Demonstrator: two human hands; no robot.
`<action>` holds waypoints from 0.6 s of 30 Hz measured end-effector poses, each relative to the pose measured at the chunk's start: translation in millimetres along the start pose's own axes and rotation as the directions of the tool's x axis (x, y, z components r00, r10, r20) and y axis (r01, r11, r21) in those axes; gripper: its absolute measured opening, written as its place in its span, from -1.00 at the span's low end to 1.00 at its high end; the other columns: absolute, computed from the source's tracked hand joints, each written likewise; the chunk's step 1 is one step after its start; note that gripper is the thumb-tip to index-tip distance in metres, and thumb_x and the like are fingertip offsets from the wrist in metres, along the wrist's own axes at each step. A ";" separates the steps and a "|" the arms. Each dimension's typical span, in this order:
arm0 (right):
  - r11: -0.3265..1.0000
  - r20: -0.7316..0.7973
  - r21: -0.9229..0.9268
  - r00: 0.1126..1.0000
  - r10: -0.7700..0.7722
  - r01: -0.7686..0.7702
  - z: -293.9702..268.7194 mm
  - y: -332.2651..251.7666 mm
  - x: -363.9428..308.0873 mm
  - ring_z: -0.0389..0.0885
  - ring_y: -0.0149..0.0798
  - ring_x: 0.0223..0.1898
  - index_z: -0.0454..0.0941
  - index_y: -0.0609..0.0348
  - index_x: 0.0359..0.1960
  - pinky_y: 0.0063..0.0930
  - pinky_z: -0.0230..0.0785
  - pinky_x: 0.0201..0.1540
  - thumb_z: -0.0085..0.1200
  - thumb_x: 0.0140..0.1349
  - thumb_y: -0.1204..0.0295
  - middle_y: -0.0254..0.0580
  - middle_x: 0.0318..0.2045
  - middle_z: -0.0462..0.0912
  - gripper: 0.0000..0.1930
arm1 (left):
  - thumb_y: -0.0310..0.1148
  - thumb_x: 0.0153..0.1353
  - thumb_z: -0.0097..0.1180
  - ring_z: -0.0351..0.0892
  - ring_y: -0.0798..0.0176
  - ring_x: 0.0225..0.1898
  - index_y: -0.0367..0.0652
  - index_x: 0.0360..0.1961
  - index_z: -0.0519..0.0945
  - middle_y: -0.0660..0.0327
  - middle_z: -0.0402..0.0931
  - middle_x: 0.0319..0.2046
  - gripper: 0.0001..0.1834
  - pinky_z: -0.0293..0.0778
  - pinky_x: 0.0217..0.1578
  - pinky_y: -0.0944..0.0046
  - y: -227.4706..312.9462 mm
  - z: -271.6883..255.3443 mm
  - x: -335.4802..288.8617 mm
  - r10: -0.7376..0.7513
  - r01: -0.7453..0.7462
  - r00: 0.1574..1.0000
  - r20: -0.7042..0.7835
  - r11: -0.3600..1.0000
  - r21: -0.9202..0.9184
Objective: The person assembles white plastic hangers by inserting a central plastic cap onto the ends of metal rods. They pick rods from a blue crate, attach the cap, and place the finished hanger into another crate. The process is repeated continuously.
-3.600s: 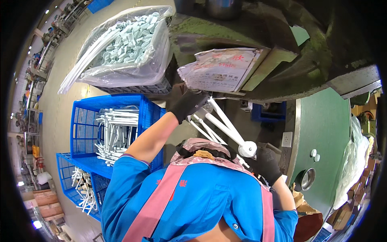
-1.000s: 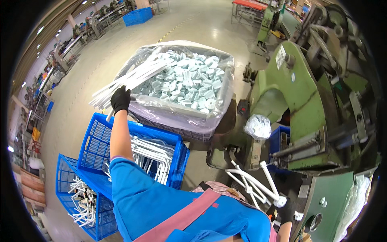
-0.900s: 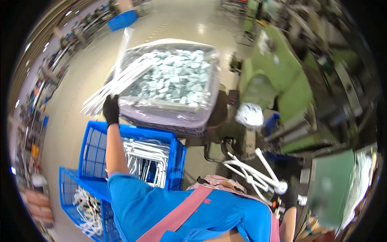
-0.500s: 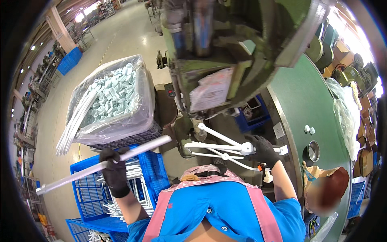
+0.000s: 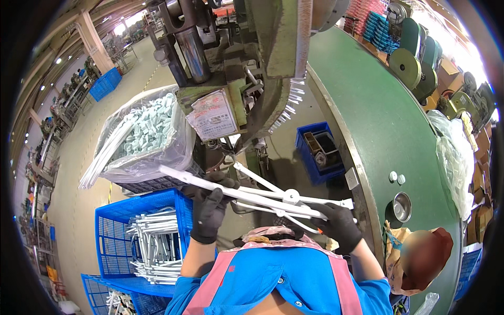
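Note:
A long white tube (image 5: 181, 177) lies slantwise across the space in front of my apron. My left hand (image 5: 210, 210), in a dark glove, is closed around it left of the middle. Behind it is a white folding frame (image 5: 291, 196) of several thin bars joined at round hubs. My right hand (image 5: 338, 226), also gloved, is closed at the tube's right end, against the frame's right part; its fingertips are partly hidden, and a small orange piece shows beside them. The frame's left end lies under a green press (image 5: 262, 110) with a paper label.
On the left, a plastic-lined bin (image 5: 144, 170) holds pale green pieces and white tubes. Below it, a blue crate (image 5: 113, 239) contains white bars. A green bench (image 5: 367, 126) curves along the right, carrying a metal bowl (image 5: 402, 207). A blue box (image 5: 307, 176) stands beyond the frame.
My left hand has brought the tube from the left to the frame, and its tilt has reversed. My right hand has shifted lower and now meets the tube's end. The view has turned right.

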State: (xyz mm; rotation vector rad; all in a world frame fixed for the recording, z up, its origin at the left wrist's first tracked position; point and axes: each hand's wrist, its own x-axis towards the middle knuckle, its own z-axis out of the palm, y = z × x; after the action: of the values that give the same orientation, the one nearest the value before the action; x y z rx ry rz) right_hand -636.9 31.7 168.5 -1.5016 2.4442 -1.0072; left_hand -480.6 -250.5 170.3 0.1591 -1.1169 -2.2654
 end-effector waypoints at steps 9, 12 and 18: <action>1.000 -0.081 -0.017 0.997 0.004 -0.006 14.1 0.5 -0.7 0.59 0.06 -0.41 0.58 0.07 -0.10 -0.16 0.43 -0.42 0.26 -0.02 0.37 -0.06 -0.39 0.60 -0.62 | -0.44 0.31 0.03 0.48 0.26 -0.01 -0.23 0.09 0.40 0.14 0.50 -0.05 -0.67 0.44 -0.01 0.26 -71.7 40.6 -9.2 -0.280 0.250 0.945 0.170 0.951 0.181; 0.999 -0.150 -0.033 0.988 0.030 -0.036 6.8 -3.8 -2.0 0.61 -0.01 -0.43 0.60 0.13 -0.15 -0.25 0.44 -0.41 0.23 0.01 0.45 -0.05 -0.41 0.60 -0.70 | -0.42 0.24 0.12 0.53 0.36 -0.17 -0.34 -0.01 0.50 0.21 0.57 -0.22 -0.68 0.47 -0.10 0.32 -47.3 24.2 -0.1 -0.406 0.270 0.896 0.178 0.818 0.509; 0.995 -0.125 -0.056 0.989 0.079 -0.087 -5.8 -4.4 -2.0 0.56 0.01 -0.46 0.60 0.22 -0.18 -0.25 0.38 -0.43 0.20 0.00 0.55 -0.03 -0.47 0.53 -0.72 | -0.41 0.15 0.16 0.56 0.25 -0.17 -0.17 -0.07 0.58 0.20 0.59 -0.22 -0.71 0.46 -0.17 0.25 -3.9 -19.6 1.4 0.236 -0.332 0.935 0.266 0.312 0.890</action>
State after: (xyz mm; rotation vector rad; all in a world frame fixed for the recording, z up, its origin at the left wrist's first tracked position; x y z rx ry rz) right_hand -634.9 34.8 175.1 -1.3807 2.6207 -1.0482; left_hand -476.6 -262.9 155.0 0.2764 -2.1895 -1.0529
